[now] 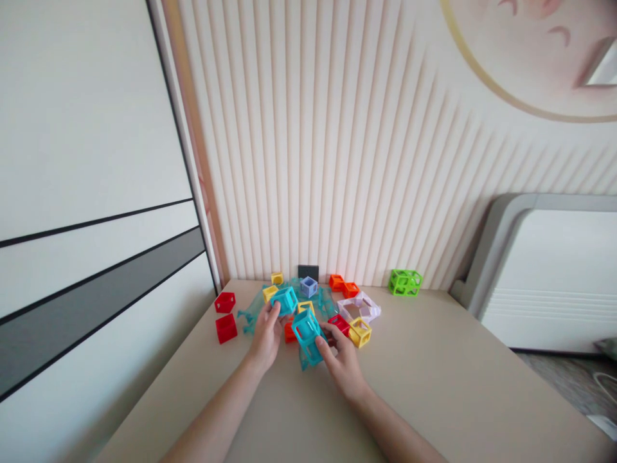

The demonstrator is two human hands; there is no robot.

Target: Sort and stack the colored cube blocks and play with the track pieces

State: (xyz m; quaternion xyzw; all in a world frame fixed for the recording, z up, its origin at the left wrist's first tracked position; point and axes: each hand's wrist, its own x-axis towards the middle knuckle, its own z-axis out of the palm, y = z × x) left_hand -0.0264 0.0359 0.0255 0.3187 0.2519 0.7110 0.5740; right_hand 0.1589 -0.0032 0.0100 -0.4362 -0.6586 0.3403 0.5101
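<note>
My left hand [267, 333] is closed on a teal open-sided cube [285, 299], held above the pile. Lower and to the right, my right hand [340, 357] grips a pair of joined teal cubes [308, 335], tilted, with the thumb on the near side. The two teal pieces are apart. Between and behind the hands lie a yellow cube [305, 308], a periwinkle cube [308, 287] and a partly hidden orange piece [290, 332]. Just beyond my right hand are a red piece [340, 324] and a yellow cube [360, 332]. Teal netting [250, 314] spreads beneath the pile.
Two red pieces [226, 328] sit at the table's left edge. Orange cubes [343, 285], a lilac frame [361, 307] and joined green cubes [405, 283] stand toward the back. A black block [308, 272] leans near the ribbed wall [299, 141]. A white cabinet [96, 161] borders the left.
</note>
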